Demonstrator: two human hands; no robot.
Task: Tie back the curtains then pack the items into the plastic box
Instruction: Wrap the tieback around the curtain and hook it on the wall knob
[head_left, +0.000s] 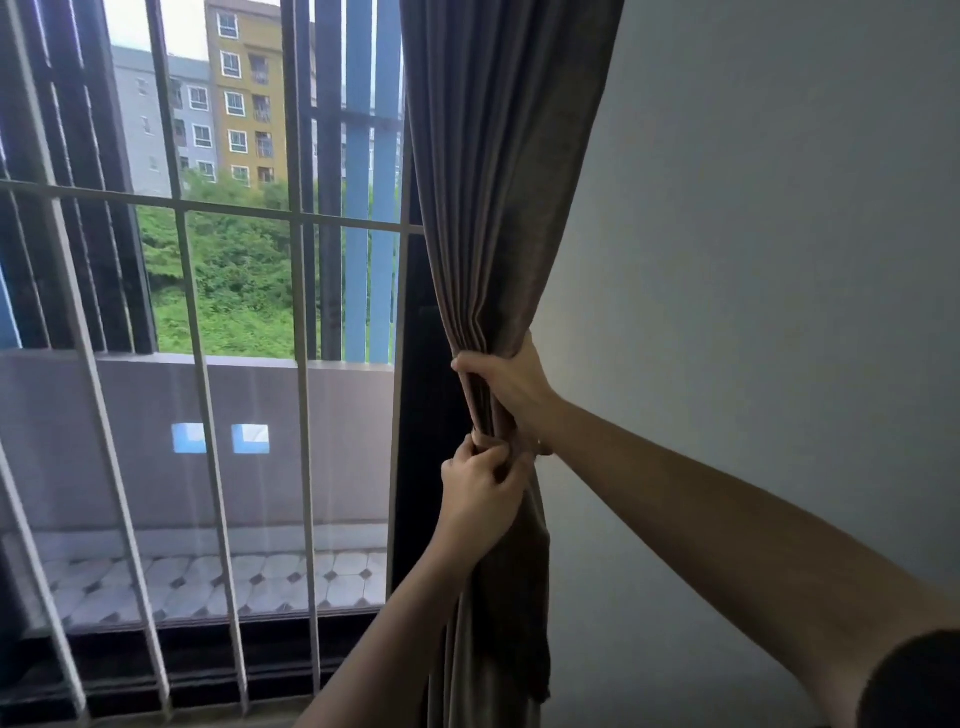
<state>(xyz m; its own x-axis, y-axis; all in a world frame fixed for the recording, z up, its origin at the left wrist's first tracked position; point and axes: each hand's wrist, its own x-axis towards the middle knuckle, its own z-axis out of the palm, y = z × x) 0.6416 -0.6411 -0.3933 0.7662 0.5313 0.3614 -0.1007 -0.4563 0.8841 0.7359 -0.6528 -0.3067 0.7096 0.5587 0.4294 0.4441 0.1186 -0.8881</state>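
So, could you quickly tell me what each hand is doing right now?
Left hand: closed on the tieback.
Right hand: closed around the gathered curtain.

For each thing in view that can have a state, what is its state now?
curtain: gathered into a bunch beside the wall
tie-back: around the bunch, fastening not visible
right hand: clamped on the bunch
left hand: pinching the tie-back
window bars: uncovered

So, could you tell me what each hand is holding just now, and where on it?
The right hand clasps the gathered curtain at its bunched waist. The left hand, just below, pinches a strap-like band wrapped around the bunch there.
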